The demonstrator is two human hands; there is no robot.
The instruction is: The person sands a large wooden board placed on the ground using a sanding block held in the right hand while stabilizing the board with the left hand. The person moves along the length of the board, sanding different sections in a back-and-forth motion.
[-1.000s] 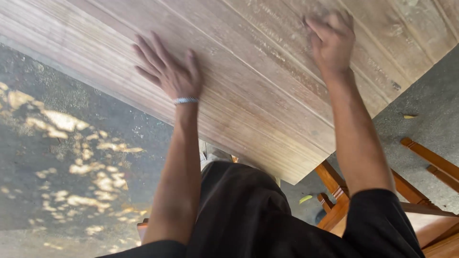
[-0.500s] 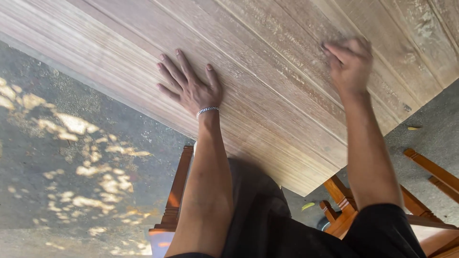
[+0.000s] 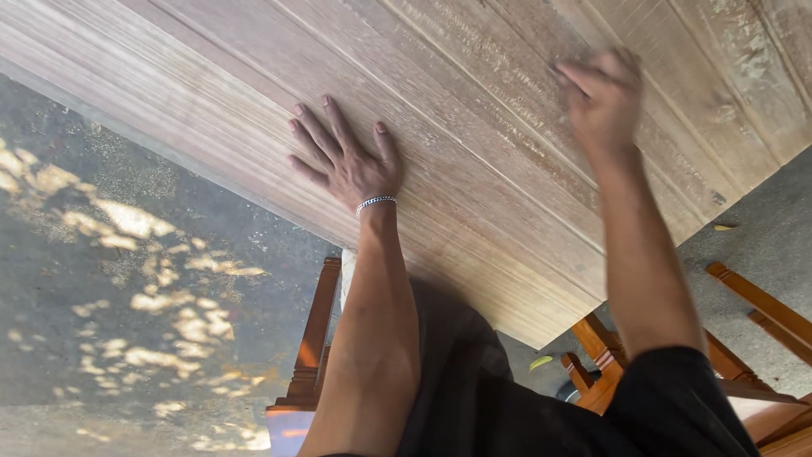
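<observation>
Palm down, our left hand (image 3: 351, 165) lies flat on the wooden table (image 3: 474, 135), fingers spread, holding nothing. Our right hand (image 3: 602, 100) is blurred; its grip cannot be determined.

You had two hands on one wooden tabletop (image 3: 507, 195): your left hand (image 3: 347, 161) with five fingers spread flat, your right hand (image 3: 605, 97) blurred, its fingers uncountable. One silver bracelet (image 3: 375, 201) sat below the left fingers. Two small yellow leaves (image 3: 541, 362) lay on the floor, well below the fingers.
</observation>
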